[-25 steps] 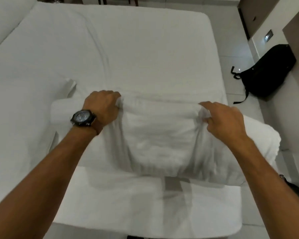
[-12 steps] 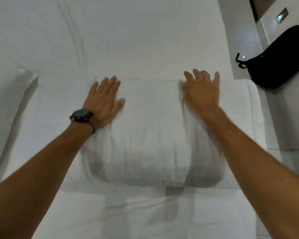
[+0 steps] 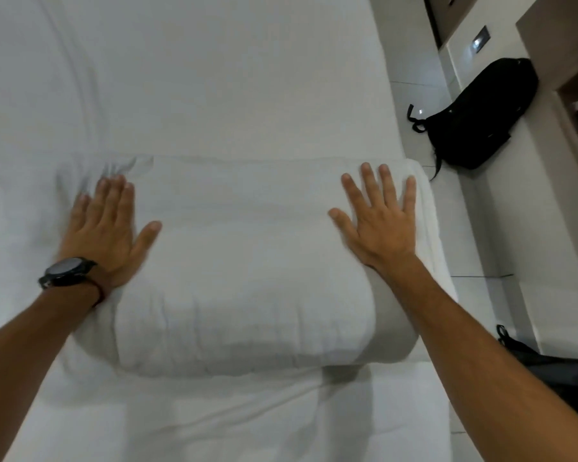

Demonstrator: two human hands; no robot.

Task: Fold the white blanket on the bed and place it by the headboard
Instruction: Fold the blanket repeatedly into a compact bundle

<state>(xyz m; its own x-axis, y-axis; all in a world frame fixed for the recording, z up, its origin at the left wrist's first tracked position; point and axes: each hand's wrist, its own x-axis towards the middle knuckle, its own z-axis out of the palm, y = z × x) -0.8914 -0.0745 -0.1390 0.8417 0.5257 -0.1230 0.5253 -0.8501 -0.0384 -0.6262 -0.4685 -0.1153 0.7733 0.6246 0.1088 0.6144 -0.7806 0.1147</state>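
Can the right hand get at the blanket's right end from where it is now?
Probably yes. The right hand lies flat and open on the folded blanket, fingertips near its right end, with nothing between. The black backpack sits on the floor, clear of it.

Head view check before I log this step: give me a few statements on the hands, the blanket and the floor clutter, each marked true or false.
1. Both hands lie flat, fingers spread, on the folded white blanket. True.
2. The right hand grips a corner of the blanket. False: it rests open, palm down, near the blanket's right end.
3. The left hand has a dark watch at its wrist. True.
4. A black backpack sits on the bed. False: it lies on the floor, right of the bed.
5. The blanket is spread out unfolded. False: it forms a thick folded bundle.
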